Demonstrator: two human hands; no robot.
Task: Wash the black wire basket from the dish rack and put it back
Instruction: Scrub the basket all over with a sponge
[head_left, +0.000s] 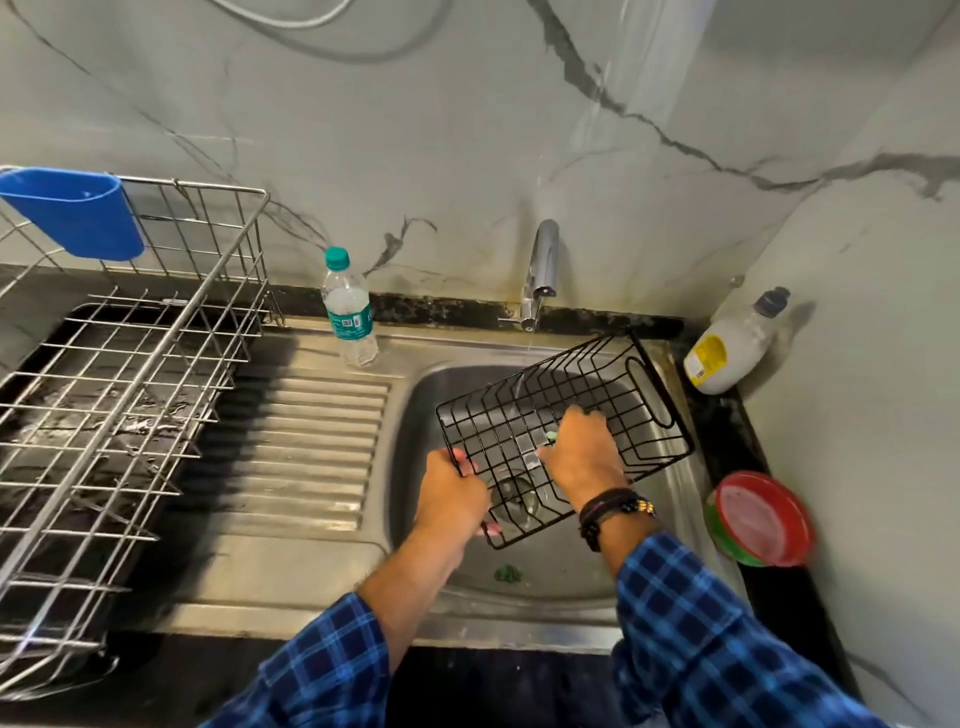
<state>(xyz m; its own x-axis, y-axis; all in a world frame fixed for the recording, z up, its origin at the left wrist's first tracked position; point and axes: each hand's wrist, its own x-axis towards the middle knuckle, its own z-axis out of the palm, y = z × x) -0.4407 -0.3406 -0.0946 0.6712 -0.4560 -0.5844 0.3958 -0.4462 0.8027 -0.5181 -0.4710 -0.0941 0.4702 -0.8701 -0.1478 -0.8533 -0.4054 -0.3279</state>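
Marble-look walls back one steel sink (415, 415) where one black wire basket (613, 395) tilts under one running tap (540, 270); left hand (452, 493) grips its edge, right hand (582, 447) presses a green scrubber (550, 435) inside. Two bottles stand behind.

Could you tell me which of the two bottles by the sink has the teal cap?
The clear water bottle left of the tap; the white detergent bottle has a dark cap.
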